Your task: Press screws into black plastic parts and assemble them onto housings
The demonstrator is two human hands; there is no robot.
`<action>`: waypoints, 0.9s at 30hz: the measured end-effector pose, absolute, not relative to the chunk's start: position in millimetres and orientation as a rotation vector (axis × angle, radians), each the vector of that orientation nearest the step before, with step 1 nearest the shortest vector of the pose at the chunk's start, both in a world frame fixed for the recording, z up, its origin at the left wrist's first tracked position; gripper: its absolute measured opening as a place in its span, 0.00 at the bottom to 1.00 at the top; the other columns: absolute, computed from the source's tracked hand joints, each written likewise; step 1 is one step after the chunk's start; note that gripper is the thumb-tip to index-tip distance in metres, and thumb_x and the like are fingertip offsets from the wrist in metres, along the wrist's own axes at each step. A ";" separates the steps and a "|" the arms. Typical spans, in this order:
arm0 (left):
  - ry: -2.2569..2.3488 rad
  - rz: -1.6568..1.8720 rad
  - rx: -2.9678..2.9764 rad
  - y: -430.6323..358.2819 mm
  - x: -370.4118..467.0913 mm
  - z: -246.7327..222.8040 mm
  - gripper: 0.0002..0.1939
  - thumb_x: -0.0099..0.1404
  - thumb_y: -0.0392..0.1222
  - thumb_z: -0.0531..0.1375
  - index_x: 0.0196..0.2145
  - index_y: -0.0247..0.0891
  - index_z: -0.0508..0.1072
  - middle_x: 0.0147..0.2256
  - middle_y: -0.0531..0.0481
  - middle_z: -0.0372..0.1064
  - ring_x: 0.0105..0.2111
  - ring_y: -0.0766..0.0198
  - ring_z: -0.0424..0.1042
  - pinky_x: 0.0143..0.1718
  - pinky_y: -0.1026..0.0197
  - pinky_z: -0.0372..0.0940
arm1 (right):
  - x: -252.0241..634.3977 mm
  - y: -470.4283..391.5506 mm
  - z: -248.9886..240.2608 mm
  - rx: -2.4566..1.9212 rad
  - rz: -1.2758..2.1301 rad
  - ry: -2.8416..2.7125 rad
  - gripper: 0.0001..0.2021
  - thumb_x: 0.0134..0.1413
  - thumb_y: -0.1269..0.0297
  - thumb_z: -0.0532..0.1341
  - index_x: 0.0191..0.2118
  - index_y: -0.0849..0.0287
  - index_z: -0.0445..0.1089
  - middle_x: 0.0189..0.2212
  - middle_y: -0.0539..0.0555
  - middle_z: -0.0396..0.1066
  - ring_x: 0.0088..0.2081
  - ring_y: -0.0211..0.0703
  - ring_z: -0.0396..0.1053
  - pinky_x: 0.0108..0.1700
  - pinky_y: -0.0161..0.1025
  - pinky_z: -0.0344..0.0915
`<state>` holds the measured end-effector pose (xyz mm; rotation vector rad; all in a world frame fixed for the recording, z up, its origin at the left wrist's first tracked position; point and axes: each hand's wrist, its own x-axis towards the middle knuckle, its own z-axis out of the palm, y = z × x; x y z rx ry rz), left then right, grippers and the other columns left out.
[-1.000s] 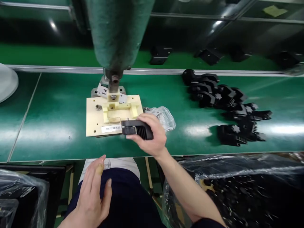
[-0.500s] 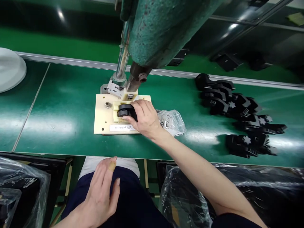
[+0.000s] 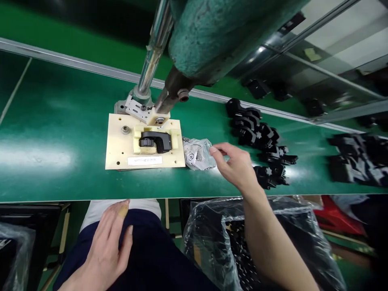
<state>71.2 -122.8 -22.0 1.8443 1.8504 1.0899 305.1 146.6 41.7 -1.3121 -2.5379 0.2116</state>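
A black curved part (image 3: 164, 141) lies in the raised cream holder of a cream fixture plate (image 3: 115, 141) with a white label. Beside the plate's right edge sits a clear plastic bag (image 3: 198, 154) with dark printing; its contents are hard to make out. My right hand (image 3: 235, 163) is at the bag's right side, fingers bent and thumb near the index finger; whether it grips the plastic I cannot make out. Over my lap rests my left hand (image 3: 109, 238), fingers stretched out, thumb apart, holding nothing.
A green press column (image 3: 212, 44) and steel rod (image 3: 150, 60) rise behind the plate. Black parts (image 3: 251, 125) lie in rows on the green table (image 3: 60, 141), with more (image 3: 357, 157) far right. Below the table edge stands a plastic-lined bin (image 3: 212, 238) with small parts.
My right hand has let go of the black part and moved right to the bag. The black part stays in the holder. The view has shifted to the right.
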 end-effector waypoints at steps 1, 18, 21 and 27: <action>1.853 1.084 1.846 -122.9 68.8 -23.1 0.34 0.65 0.28 0.56 0.67 0.33 0.50 0.53 0.36 0.67 0.54 0.53 0.68 0.55 0.51 0.66 | 310.6 148.1 37.3 -1.396 0.297 -2.598 0.09 0.58 0.65 0.55 0.33 0.59 0.72 0.28 0.54 0.73 0.28 0.42 0.69 0.33 0.39 0.66; 1.768 1.122 2.012 -97.4 57.2 -10.4 0.38 0.62 0.23 0.59 0.67 0.32 0.51 0.51 0.32 0.68 0.50 0.49 0.70 0.49 0.47 0.70 | 299.8 152.3 17.1 -1.515 0.700 -2.528 0.04 0.47 0.69 0.57 0.24 0.59 0.65 0.24 0.52 0.67 0.26 0.38 0.63 0.32 0.38 0.60; 1.781 1.122 2.089 -90.3 48.9 -7.7 0.39 0.61 0.23 0.59 0.66 0.31 0.51 0.50 0.32 0.69 0.50 0.49 0.70 0.48 0.47 0.71 | 304.3 148.5 19.7 -1.530 0.873 -2.187 0.07 0.52 0.62 0.58 0.29 0.59 0.67 0.21 0.50 0.67 0.23 0.37 0.62 0.27 0.36 0.61; 1.849 1.151 2.140 -78.8 36.9 -5.5 0.40 0.59 0.24 0.61 0.66 0.30 0.52 0.49 0.32 0.69 0.48 0.48 0.72 0.46 0.48 0.72 | 310.8 144.5 22.6 -1.484 1.146 -1.610 0.08 0.40 0.60 0.68 0.25 0.57 0.72 0.21 0.48 0.69 0.21 0.33 0.62 0.26 0.36 0.62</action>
